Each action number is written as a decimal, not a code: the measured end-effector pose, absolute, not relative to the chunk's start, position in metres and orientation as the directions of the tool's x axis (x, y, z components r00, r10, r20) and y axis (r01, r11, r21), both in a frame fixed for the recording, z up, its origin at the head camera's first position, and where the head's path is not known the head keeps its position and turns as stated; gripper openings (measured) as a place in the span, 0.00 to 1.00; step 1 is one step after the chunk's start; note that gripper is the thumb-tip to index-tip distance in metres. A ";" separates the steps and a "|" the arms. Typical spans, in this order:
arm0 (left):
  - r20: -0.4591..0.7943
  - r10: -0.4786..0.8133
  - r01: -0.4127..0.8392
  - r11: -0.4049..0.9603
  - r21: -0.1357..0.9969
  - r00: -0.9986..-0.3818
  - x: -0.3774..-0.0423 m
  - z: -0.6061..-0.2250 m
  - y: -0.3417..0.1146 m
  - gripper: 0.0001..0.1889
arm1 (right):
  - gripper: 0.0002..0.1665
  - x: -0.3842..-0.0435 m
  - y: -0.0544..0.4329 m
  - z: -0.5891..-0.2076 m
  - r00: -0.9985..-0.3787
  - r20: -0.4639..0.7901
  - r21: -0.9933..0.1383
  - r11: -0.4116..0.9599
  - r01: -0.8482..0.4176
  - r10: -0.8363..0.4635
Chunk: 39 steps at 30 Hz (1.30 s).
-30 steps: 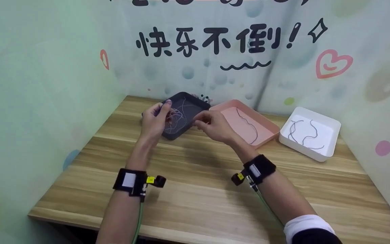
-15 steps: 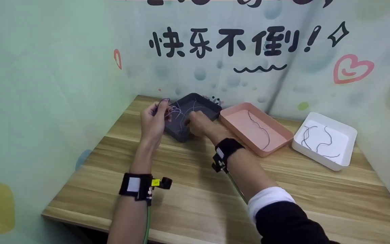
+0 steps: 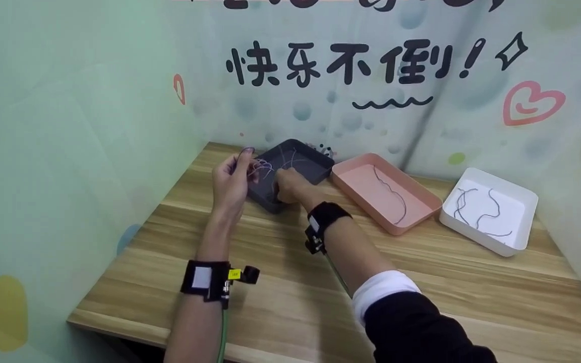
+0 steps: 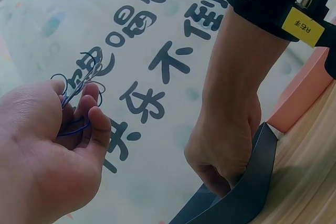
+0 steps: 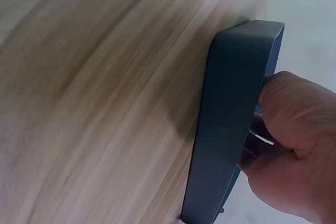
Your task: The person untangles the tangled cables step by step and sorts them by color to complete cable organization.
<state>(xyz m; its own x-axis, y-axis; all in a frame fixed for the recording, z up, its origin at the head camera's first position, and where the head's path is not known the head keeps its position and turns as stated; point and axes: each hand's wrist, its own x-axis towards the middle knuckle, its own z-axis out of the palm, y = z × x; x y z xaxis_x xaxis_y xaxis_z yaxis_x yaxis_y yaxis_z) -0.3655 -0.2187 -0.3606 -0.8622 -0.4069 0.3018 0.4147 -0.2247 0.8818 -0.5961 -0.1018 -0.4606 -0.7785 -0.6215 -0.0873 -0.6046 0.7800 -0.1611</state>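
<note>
My left hand [image 3: 231,184] grips a loose bundle of thin blue and white wires [image 4: 84,85] above the left part of a dark grey tray [image 3: 313,169]. Loops and ends of the bundle stick out past its fingers in the left wrist view. My right hand [image 3: 293,185] reaches down over the near wall of the same tray with its fingers bent. Its fingertips are hidden behind that wall in the right wrist view, so whether they pinch anything does not show. A few thin wires lie in the dark tray beyond the right hand.
A pink tray [image 3: 366,199] with dark wire in it stands right of the dark one. Further right is a white tray [image 3: 482,241] holding several wires. All stand on a wooden table [image 3: 280,282], between a printed back wall and side walls.
My right hand has moved left and down from between the dark and pink trays into the dark tray. The left hand keeps its grip on the wires. The head view has shifted slightly.
</note>
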 end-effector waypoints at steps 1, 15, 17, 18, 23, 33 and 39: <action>0.303 -0.404 0.414 -0.224 0.882 -0.863 -0.365 -0.361 -0.218 0.18 | 0.04 -0.585 -0.101 -0.452 -0.791 -0.092 -0.159 0.793 -0.589 -0.605; 0.337 -0.314 0.409 -0.202 0.890 -0.888 -0.367 -0.361 -0.207 0.19 | 0.11 -0.472 -0.034 -0.360 -0.679 0.239 -0.395 0.569 -0.721 -0.694; 0.336 -0.283 0.400 -0.211 0.892 -0.898 -0.368 -0.362 -0.202 0.20 | 0.11 -0.460 -0.013 -0.353 -0.664 0.295 -0.465 0.504 -0.728 -0.687; 0.335 -0.268 0.395 -0.218 0.892 -0.903 -0.368 -0.363 -0.200 0.20 | 0.11 -0.454 -0.003 -0.350 -0.665 0.320 -0.501 0.475 -0.724 -0.675; 0.360 -0.190 0.395 -0.201 0.896 -0.913 -0.368 -0.368 -0.183 0.19 | 0.10 -0.418 0.039 -0.340 -0.701 0.420 -0.663 0.334 -0.671 -0.576; 0.476 -0.075 0.482 -0.132 0.866 -0.876 -0.367 -0.375 -0.149 0.16 | 0.10 -0.377 0.066 -0.346 -0.802 0.383 -0.847 0.171 -0.503 -0.459; 0.495 0.006 0.492 -0.108 0.864 -0.869 -0.367 -0.378 -0.138 0.14 | 0.09 -0.370 0.071 -0.352 -0.851 0.316 -0.917 0.094 -0.387 -0.419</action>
<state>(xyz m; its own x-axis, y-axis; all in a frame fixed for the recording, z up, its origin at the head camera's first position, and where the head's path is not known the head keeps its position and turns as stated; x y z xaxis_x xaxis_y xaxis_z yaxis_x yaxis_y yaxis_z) -0.3666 -0.1380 -0.3779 -0.8687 0.0057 0.4953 0.4919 -0.1076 0.8640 -0.3700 0.0713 -0.3523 -0.8513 -0.4188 0.3160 -0.3870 0.0944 -0.9173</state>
